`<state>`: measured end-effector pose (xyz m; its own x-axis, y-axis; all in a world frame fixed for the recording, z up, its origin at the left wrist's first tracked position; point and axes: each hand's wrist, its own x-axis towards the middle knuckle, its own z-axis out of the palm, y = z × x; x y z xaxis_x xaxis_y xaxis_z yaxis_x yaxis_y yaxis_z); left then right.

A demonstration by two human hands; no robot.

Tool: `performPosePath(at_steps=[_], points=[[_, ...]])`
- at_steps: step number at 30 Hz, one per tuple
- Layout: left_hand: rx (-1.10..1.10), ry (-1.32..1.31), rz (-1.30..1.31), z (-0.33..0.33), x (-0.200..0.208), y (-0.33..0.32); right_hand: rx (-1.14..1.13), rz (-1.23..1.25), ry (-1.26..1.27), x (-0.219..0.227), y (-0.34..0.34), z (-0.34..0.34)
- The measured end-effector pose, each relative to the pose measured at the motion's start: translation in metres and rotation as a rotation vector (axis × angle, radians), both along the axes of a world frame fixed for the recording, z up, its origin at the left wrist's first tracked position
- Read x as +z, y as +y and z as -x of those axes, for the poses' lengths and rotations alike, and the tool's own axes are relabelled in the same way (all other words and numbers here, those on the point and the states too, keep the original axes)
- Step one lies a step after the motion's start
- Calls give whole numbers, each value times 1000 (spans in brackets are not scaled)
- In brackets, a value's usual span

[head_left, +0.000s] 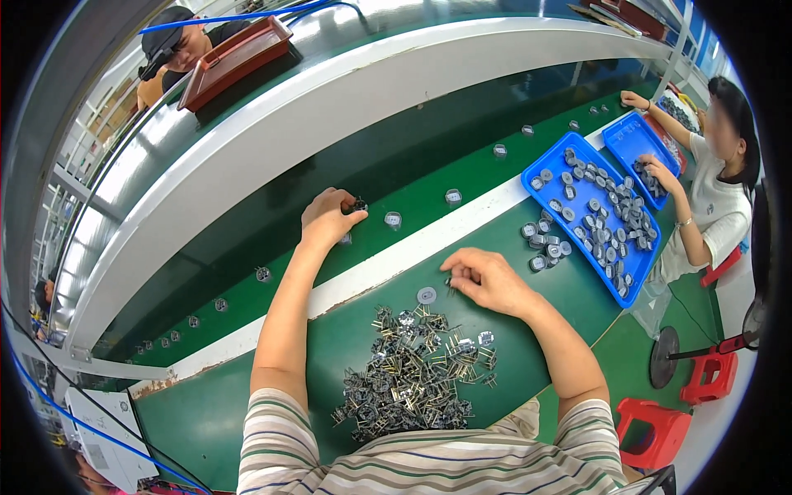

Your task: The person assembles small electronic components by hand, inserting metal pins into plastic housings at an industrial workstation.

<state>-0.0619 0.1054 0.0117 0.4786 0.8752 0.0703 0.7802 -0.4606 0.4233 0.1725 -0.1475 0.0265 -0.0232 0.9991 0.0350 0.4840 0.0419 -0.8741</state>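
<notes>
My left hand [328, 218] reaches over the green conveyor belt [425, 180]. Between its thumb and fingers is a small dark electronic part [360, 205], and a round grey casing [346, 238] shows partly beneath the hand. Just right of it, another round casing [393, 220] rests on the belt. My right hand [488, 282] hovers low over the green tabletop, fingers curled, with a small dark bit [449, 282] at its fingertips that is too small to name. Below and left of that hand are a lone grey round casing [426, 295] and a heap of small circuit boards with metal pins [404, 375].
Several casings line the belt both ways. To the right lie loose grey casings [544, 244] beside a blue tray [642, 257] of more. A co-worker [716, 186] handles parts at a second blue tray [620, 132]. A white ledge [470, 219] divides belt from table. Red stools [656, 429] stand right.
</notes>
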Motion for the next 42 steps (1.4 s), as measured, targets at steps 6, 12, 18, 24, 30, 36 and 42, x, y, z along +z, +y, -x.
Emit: performPosePath(at_steps=[6, 12, 18, 24, 30, 36, 42], points=[[-37, 208, -14, 4, 39, -22, -159, -80, -320, -8, -7, -23], [-345, 365, 103, 19, 39, -21, 2, -216, -240, 3, -6, -28], [-605, -276, 131, -34, 49, -87, 45, -98, -240, -9, -1, -29], [-758, -308, 116, -60, -1, -115, -101, -123, -307, -14, -1, -33], [-645, -399, 223, -63, -17, -118, -291, -174, -18, -17, 8, -15], [-648, -432, 228, -67, -20, -118, -175, -452, -402, -26, 15, -14], [-633, -414, 235, -66, -21, -117, -166, -563, -554, -26, 18, -3]])
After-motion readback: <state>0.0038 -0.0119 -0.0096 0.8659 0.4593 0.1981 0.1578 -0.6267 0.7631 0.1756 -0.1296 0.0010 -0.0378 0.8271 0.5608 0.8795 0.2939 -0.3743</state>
